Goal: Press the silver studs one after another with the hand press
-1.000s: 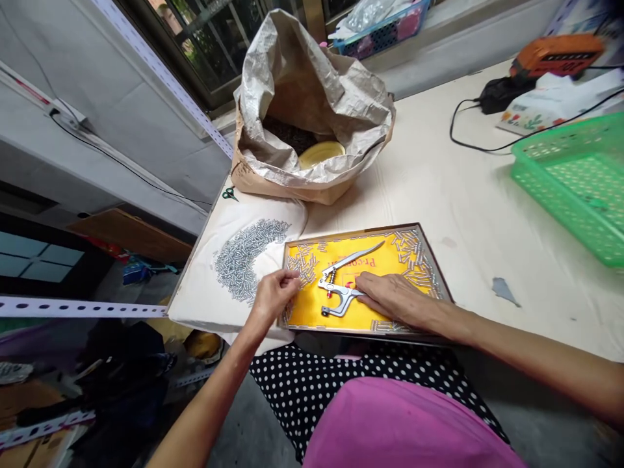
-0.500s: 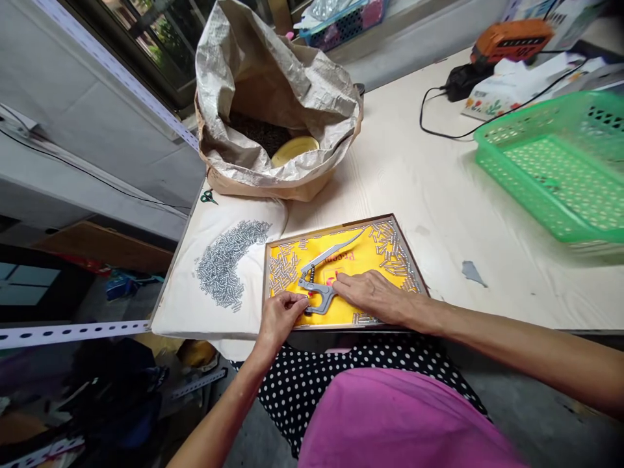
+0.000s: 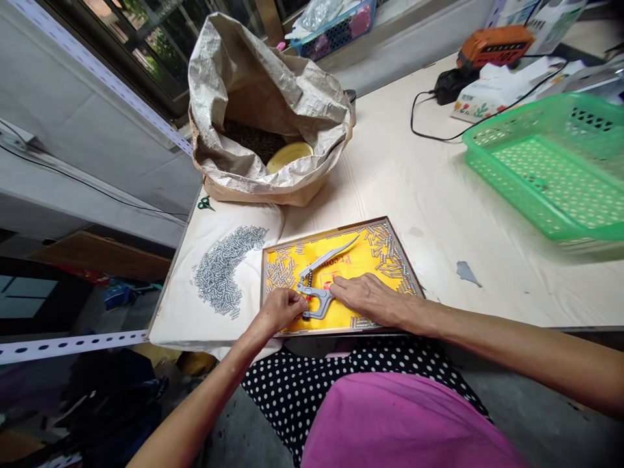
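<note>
A shallow tray with a yellow lining (image 3: pixel 363 257) lies at the table's near edge, with small silver metal pins scattered along its sides. Grey hand pliers (image 3: pixel 319 278) lie in it. My left hand (image 3: pixel 280 308) is pinched at the pliers' jaw, holding something too small to name. My right hand (image 3: pixel 368 298) rests flat on the pliers' lower handle with its fingers stretched out. A heap of the same silver pins (image 3: pixel 221 268) lies on white cloth left of the tray.
A crumpled paper sack (image 3: pixel 266 107) with dark contents and a yellow bowl (image 3: pixel 288 156) stands behind the tray. A green plastic basket (image 3: pixel 550 169) sits at the right. A black cable, an orange device (image 3: pixel 492 45) and small scissors (image 3: pixel 205 203) lie further back.
My left hand moved from the pins at the tray's left side to the pliers' jaw. The right hand stayed on the pliers. The camera view shifted slightly.
</note>
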A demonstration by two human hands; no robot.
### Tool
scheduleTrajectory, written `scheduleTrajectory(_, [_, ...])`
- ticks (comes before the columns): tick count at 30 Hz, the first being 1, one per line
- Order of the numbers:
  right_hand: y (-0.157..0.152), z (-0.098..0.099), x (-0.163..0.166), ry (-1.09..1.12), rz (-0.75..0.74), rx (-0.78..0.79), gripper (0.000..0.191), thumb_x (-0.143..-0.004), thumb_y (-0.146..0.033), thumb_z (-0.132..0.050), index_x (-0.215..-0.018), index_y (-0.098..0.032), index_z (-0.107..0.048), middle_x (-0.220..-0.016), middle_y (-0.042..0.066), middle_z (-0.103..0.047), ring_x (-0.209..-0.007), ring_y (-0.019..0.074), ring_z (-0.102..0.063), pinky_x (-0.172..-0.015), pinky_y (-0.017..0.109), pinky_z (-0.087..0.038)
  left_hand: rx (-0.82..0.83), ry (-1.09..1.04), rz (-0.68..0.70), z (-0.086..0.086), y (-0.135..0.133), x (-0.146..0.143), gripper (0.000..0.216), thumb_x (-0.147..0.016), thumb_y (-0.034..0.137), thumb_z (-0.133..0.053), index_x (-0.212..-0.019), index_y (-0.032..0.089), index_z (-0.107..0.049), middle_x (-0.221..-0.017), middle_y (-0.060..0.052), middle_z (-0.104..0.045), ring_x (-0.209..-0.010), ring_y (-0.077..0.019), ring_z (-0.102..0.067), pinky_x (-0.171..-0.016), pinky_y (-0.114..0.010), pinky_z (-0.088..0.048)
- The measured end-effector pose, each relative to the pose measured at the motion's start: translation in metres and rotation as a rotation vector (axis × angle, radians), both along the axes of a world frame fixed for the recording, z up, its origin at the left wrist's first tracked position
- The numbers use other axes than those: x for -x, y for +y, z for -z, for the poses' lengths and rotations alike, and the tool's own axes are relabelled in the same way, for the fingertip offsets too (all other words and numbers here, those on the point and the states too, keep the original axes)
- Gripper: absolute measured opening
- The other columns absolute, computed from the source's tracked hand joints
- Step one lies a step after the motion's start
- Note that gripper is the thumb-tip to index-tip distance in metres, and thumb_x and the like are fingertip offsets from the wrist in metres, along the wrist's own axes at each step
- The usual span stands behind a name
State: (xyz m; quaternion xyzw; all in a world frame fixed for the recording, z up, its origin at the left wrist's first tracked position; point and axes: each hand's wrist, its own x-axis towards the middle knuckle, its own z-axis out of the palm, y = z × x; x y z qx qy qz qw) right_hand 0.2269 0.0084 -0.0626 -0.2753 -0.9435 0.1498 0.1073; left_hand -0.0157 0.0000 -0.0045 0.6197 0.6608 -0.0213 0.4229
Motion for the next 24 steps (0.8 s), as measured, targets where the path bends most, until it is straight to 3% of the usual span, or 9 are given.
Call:
scheduleTrajectory(7, [0.002,0.003,0.001,0.004,0.001,0.056,0.02,-0.098,-0.011,-0.04,-0.107,-0.02,-0.056,-0.103,0.007,-0.062,-0.072,0.0165,-0.05,-0.06,0.031,-0.031,0.078,0.005,-0.002,-0.001,0.0,-0.004,0.031,-0.075,0.043,-0.058,-0.056,0.018,-0.06,-0.054,-0.002,-0.062,-0.054,-0.014,-0.055,-0.055,-0.024,-0.038])
scheduleTrajectory(11, [0.009,-0.01,-0.003,0.001,0.066,0.045,0.019,-0.099,-0.035,-0.052,-0.107,-0.02,-0.061,-0.111,0.009,-0.064,-0.092,0.023,-0.056,-0.075,0.037,-0.043,0.073,-0.052,-0.08,0.001,-0.007,-0.003,0.034,-0.073,0.047,-0.061,-0.056,0.017,-0.06,-0.053,-0.001,-0.061,-0.052,-0.0126,-0.051,-0.054,-0.024,-0.036])
scheduleTrajectory(13, [0.016,-0.016,-0.006,0.025,0.112,-0.021,0.045,-0.091,-0.051,-0.063,-0.121,-0.018,-0.06,-0.13,0.016,-0.058,-0.115,0.032,-0.052,-0.092,0.047,-0.042,0.087,-0.073,-0.134,0.004,-0.009,-0.002,0.035,-0.071,0.048,-0.063,-0.055,0.017,-0.06,-0.052,0.0,-0.059,-0.051,-0.0122,-0.05,-0.055,-0.024,-0.037])
scheduleTrajectory(16, [0.031,-0.02,-0.011,-0.017,0.153,-0.068,0.093,-0.073,-0.067,-0.075,-0.143,-0.012,-0.046,-0.151,0.026,-0.039,-0.137,0.0442,-0.033,-0.106,0.062,-0.03,0.102,-0.095,-0.202,0.007,-0.013,-0.001,0.036,-0.069,0.05,-0.065,-0.056,0.017,-0.06,-0.051,0.0,-0.057,-0.051,-0.0118,-0.049,-0.055,-0.024,-0.038])
scheduleTrajectory(18, [0.04,-0.02,-0.011,-0.08,0.129,-0.042,0.104,-0.066,-0.071,-0.077,-0.145,-0.012,-0.044,-0.151,0.026,-0.04,-0.138,0.0469,-0.03,-0.107,0.065,-0.028,0.099,-0.107,-0.219,0.007,-0.014,-0.002,0.036,-0.068,0.051,-0.066,-0.057,0.017,-0.061,-0.05,0.0,-0.056,-0.05,-0.0115,-0.048,-0.054,-0.024,-0.037])
scheduleTrajectory(24, [0.046,-0.026,-0.009,-0.101,0.082,-0.002,0.085,-0.071,-0.061,-0.079,-0.14,-0.02,-0.049,-0.121,0.013,-0.061,-0.113,0.034,-0.052,-0.103,0.057,-0.035,0.106,-0.118,-0.255,0.006,-0.014,-0.004,0.038,-0.067,0.052,-0.069,-0.057,0.017,-0.06,-0.049,0.002,-0.055,-0.048,-0.0109,-0.047,-0.053,-0.024,-0.037])
